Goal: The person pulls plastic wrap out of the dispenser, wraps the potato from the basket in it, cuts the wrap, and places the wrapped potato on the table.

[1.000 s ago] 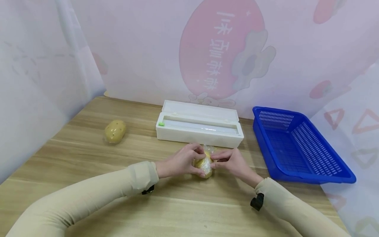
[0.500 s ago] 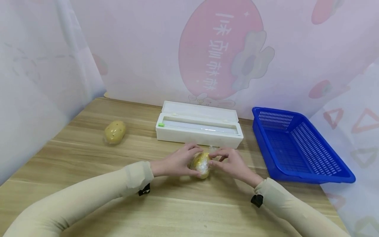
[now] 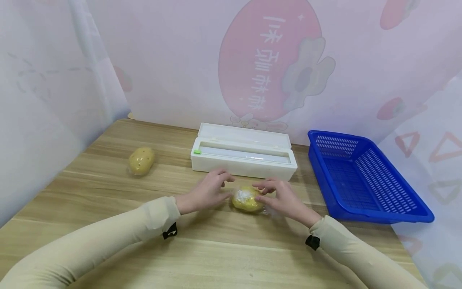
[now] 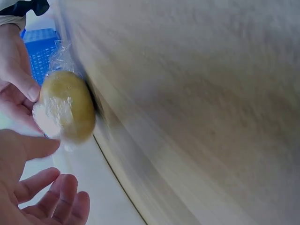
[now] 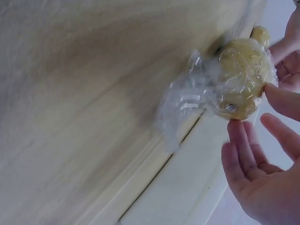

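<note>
A yellow potato [image 3: 245, 201] in clear cling film lies on the wooden table in the middle of the head view. On its right side my right hand [image 3: 285, 201] pinches it lightly between thumb and fingertips. A loose tail of cling film [image 5: 183, 101] sticks out from the potato in the right wrist view. To the left, my left hand [image 3: 207, 192] is slightly apart from the potato and holds nothing. Its thumb comes close to the potato [image 4: 70, 108] in the left wrist view, with the other fingers loosely bent.
Behind the hands stands a white cling film box [image 3: 242, 167], its lid raised and a roll inside. A second wrapped potato [image 3: 141, 161] rests at the left. At the right is a blue plastic basket [image 3: 321, 176]. Printed cloth [image 3: 173, 60] closes off the back.
My left hand has let go of the potato and drawn back to the left. The potato has turned, and its film tail now points right, towards my right hand.
</note>
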### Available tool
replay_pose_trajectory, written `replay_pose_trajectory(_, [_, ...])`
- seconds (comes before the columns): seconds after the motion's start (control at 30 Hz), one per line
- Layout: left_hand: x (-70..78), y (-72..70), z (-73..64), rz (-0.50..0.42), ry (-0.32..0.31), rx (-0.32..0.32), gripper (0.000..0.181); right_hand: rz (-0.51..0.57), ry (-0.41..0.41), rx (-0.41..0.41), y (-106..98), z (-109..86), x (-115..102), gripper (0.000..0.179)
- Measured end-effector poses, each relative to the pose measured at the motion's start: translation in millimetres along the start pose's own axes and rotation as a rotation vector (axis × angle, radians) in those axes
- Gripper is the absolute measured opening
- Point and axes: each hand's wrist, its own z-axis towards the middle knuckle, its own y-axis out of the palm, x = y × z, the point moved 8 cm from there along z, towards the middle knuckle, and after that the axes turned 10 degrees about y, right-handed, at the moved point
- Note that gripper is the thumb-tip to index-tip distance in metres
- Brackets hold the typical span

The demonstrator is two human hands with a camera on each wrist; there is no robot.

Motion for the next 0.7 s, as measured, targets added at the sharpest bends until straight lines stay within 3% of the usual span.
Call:
replay_pose_trajectory(0.1, [5.5, 0.6, 0.5, -0.009, -0.030, -0.002, 0.025, 0.005, 0.077, -0.005, 3, -1.2, 2, 0.036])
replay_pose_trajectory(0.27, [21.8, 8.3, 2.9, -0.082, 0.011, -0.066, 0.029, 0.067, 0.208, 0.007, 6, -5.4, 4, 0.030])
replay_pose_trajectory(0.47, [18.0, 14.7, 10.7, -0.141, 0.062, -0.070, 0.028, 0.111, 0.220, 0.024, 7, -9.9, -2, 0.017])
replay_pose_trajectory(0.6, [10.0, 16.8, 13.5, -0.166, 0.093, -0.069, 0.028, 0.110, 0.227, 0.050, 6, -9.8, 2, 0.030])
replay_pose_trajectory(0.7, [7.0, 17.4, 12.9, -0.191, 0.116, -0.070, 0.029, 0.094, 0.189, 0.038, 6, -8.5, 3, 0.043])
